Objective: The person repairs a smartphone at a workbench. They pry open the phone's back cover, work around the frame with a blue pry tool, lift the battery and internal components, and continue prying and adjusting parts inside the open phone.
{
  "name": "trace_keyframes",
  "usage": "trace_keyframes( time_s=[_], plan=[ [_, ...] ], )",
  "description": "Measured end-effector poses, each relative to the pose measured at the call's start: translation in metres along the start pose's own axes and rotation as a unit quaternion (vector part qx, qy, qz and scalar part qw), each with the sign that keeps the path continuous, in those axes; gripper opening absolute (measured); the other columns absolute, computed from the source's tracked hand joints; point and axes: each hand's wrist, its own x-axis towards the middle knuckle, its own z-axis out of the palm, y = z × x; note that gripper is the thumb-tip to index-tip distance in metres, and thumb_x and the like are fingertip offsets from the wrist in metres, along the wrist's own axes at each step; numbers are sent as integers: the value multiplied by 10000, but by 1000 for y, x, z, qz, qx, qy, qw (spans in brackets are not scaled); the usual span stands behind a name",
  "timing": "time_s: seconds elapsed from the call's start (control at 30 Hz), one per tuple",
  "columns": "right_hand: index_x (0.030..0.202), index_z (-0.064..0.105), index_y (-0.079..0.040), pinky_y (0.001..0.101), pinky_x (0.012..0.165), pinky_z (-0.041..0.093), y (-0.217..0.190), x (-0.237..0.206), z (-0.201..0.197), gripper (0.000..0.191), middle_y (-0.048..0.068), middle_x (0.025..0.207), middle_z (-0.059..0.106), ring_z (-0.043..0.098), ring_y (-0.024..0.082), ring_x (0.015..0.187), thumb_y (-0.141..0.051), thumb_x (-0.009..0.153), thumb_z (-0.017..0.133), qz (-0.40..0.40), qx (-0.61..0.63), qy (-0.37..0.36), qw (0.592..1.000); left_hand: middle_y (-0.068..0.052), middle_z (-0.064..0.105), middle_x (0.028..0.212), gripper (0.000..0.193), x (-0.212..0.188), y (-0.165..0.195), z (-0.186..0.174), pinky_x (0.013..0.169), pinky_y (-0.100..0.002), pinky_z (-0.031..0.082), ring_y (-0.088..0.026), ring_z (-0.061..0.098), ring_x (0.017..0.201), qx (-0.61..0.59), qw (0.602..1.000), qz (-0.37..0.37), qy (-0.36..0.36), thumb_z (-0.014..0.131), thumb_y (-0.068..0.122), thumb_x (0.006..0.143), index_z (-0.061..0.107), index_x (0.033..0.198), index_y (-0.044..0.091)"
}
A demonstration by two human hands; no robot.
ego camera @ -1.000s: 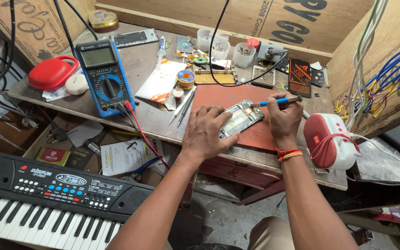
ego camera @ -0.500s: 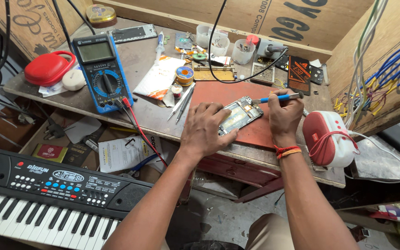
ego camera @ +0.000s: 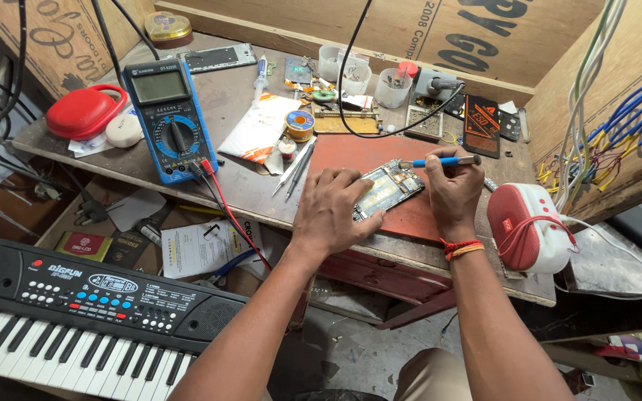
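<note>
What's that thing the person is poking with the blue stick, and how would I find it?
Start at the wooden workbench and find the reddish-brown mat near its front edge. Lying on it, between the left hand and the right hand, is an opened phone. Unlike the closed black phone behind, its insides are showing.
</note>
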Motion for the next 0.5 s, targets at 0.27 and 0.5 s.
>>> trace_keyframes(
  time_s=[0.27, 0.5],
  plan=[
    [939, 688, -14, 212, 550, 379, 1, 0, -2, 126, -23, 728, 602, 513, 38, 638, -110, 1020, 689, 36, 55, -15, 998, -78, 689, 1164, 495, -1, -1, 0, 1044, -438, 397, -265, 599, 1155, -2, 1000, 6, 8, 780, 426, 761, 751, 1130, 98],
    [943, 683, -19, 206, 565, 423, 3, -1, -1, 109, -37, 743, 622, 551, 29, 656, -111, 1000, 691, 16, 25, -37, 999, -80, 690, 1153, 488, -1, -1, 2, 1036, -442, 399, -268, 600, 1146, -1, 1000, 7, 12, 779, 422, 755, 756, 1119, 98]
  ],
)
